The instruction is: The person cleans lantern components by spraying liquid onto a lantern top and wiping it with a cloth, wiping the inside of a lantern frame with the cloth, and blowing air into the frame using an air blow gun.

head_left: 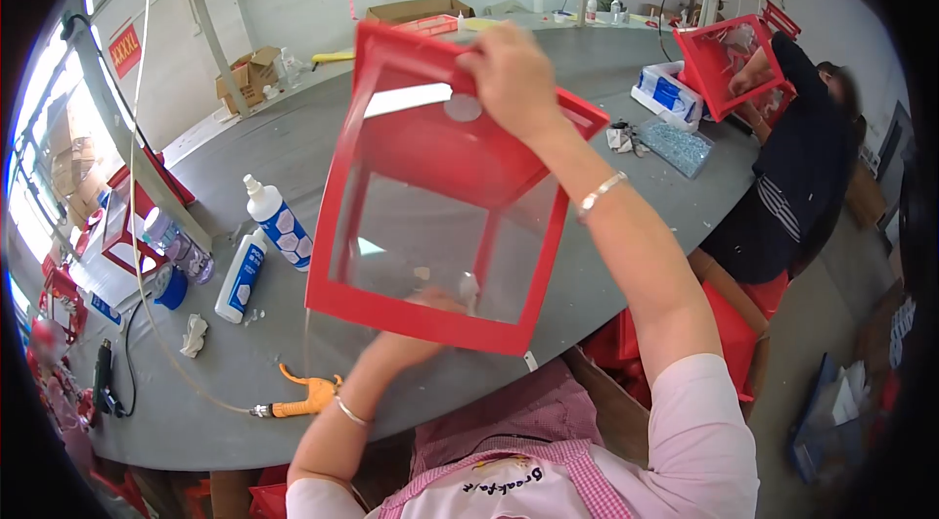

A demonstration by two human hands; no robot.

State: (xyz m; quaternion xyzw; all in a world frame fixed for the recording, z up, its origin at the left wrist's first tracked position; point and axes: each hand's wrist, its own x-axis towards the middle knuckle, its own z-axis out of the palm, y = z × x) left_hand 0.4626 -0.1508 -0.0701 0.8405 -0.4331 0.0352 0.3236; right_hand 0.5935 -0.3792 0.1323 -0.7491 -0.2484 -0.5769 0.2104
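Note:
A red box-like frame with clear panels is held up, tilted, over the grey table. My right hand is closed on its top edge, slightly blurred. My left hand is at the lower side, partly seen through the clear panel; its fingers reach inside or behind the frame, and whether they hold anything is unclear. A whitish spot shows by those fingers. Left of the frame stands a white and blue bottle, with another bottle beside it. An orange air gun lies below the frame.
Crumpled tissue, a clear bottle and a black tool are on the left. At right, a co-worker handles another red frame, near a blue-white box and a tray of small pieces. Cartons stand behind.

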